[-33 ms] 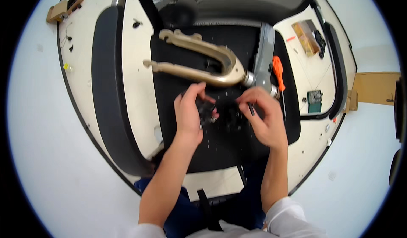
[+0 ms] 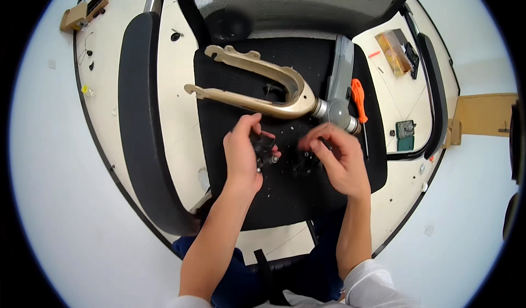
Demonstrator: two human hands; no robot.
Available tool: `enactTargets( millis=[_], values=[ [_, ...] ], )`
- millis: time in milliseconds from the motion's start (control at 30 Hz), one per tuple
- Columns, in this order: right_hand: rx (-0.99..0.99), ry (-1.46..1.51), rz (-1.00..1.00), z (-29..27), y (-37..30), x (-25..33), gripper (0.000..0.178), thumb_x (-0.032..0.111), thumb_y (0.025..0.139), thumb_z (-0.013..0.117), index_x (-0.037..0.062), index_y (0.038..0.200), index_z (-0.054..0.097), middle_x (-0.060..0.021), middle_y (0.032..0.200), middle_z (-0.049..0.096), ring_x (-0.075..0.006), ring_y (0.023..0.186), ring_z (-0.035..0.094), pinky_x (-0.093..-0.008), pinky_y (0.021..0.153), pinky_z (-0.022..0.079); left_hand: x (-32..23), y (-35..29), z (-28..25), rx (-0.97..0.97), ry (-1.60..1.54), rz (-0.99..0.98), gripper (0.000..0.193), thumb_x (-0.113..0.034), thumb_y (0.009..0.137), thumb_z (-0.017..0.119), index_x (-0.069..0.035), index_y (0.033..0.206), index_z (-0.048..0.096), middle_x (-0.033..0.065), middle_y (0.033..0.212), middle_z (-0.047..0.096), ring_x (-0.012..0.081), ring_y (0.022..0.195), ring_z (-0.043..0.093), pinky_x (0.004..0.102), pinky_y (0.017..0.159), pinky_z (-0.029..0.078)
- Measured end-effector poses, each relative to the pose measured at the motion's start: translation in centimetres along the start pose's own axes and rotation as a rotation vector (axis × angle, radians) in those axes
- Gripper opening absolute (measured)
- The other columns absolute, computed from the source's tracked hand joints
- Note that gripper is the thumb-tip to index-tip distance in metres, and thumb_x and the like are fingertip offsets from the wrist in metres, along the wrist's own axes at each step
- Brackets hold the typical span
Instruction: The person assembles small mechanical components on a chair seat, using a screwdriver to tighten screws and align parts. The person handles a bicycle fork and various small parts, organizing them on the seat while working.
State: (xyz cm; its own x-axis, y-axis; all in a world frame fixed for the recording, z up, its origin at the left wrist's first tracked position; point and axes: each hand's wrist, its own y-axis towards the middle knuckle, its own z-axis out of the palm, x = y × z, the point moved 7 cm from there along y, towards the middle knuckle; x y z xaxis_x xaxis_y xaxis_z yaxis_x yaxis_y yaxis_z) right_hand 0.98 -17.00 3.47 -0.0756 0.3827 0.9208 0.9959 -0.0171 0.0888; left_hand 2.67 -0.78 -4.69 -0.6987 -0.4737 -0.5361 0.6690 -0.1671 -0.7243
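Observation:
My left hand is closed around a small black metal part with silver bolts, held over the black chair seat. Its fingers hide part of it. A similar black part lies on the seat under my right hand. The right fingers are pinched together and slightly blurred; a dark bit shows between them, too small to name. Beyond both hands lies a gold bicycle fork, its prongs pointing left. Its steerer end meets a grey tube-shaped frame piece.
An orange-handled screwdriver lies at the seat's right side. Black armrests flank the seat, and a mesh backrest rises behind. On the floor at right are a parts box and a green case. Light crumbs dot the seat.
The view has shifted slightly, so the chair and fork appear a little lower. My right fingertips have moved down and slightly left, closer to the black part on the seat. The left hand keeps its hold.

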Motion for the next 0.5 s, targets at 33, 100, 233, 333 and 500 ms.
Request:
enactTargets(
  millis=[33, 100, 233, 333, 500],
  values=[
    [0.057, 0.115, 0.213, 0.7, -0.7, -0.7, 0.009, 0.005, 0.087, 0.064, -0.0025, 0.09, 0.059, -0.0041, 0.066, 0.058, -0.0102, 0.061, 0.055, -0.0237, 0.055, 0.043, 0.2, 0.2, 0.3, 0.098, -0.167, -0.097, 0.03, -0.035, 0.084, 0.059, -0.012, 0.07, 0.047, 0.0099, 0.068, 0.057, 0.0193, 0.054, 0.058, 0.0336, 0.052, 0.051],
    [0.198, 0.134, 0.487, 1.6, -0.7, -1.0, 0.01, 0.007, 0.092, 0.058, -0.0024, 0.096, 0.057, -0.0038, 0.075, 0.062, -0.0095, 0.062, 0.055, -0.0227, 0.06, 0.045, -0.5, 1.6, 0.8, 0.076, -0.143, -0.035, 0.031, -0.036, 0.084, 0.058, -0.013, 0.067, 0.045, 0.0099, 0.065, 0.056, 0.0222, 0.056, 0.058, 0.0359, 0.053, 0.048],
    [0.117, 0.012, 0.215, 3.1, -0.5, -0.9, 0.017, 0.012, 0.092, 0.058, -0.0001, 0.103, 0.06, -0.0085, 0.074, 0.06, -0.0134, 0.061, 0.052, -0.0254, 0.059, 0.044, -0.2, 1.4, 0.3, 0.033, -0.166, -0.044, 0.03, -0.035, 0.084, 0.058, -0.013, 0.068, 0.047, 0.0089, 0.066, 0.057, 0.0214, 0.056, 0.058, 0.0357, 0.055, 0.049],
    [0.151, -0.055, 0.226, 3.2, -1.3, -0.2, 0.016, 0.014, 0.093, 0.058, -0.0003, 0.1, 0.061, -0.0101, 0.073, 0.059, -0.0149, 0.061, 0.053, -0.0268, 0.059, 0.044, 0.1, 1.0, 0.0, 0.029, -0.173, -0.028, 0.029, -0.034, 0.084, 0.058, -0.012, 0.068, 0.047, 0.009, 0.065, 0.057, 0.0211, 0.056, 0.058, 0.0345, 0.055, 0.048],
    [0.162, -0.189, 0.149, 3.4, -0.6, 0.2, 0.012, 0.012, 0.091, 0.062, 0.0006, 0.087, 0.059, -0.0127, 0.063, 0.056, -0.0257, 0.055, 0.055, -0.0302, 0.054, 0.043, -0.2, 1.3, 0.5, 0.078, -0.229, -0.004, 0.026, -0.029, 0.085, 0.057, -0.01, 0.071, 0.048, 0.0098, 0.063, 0.057, 0.0194, 0.051, 0.057, 0.0314, 0.051, 0.048]
  ],
)
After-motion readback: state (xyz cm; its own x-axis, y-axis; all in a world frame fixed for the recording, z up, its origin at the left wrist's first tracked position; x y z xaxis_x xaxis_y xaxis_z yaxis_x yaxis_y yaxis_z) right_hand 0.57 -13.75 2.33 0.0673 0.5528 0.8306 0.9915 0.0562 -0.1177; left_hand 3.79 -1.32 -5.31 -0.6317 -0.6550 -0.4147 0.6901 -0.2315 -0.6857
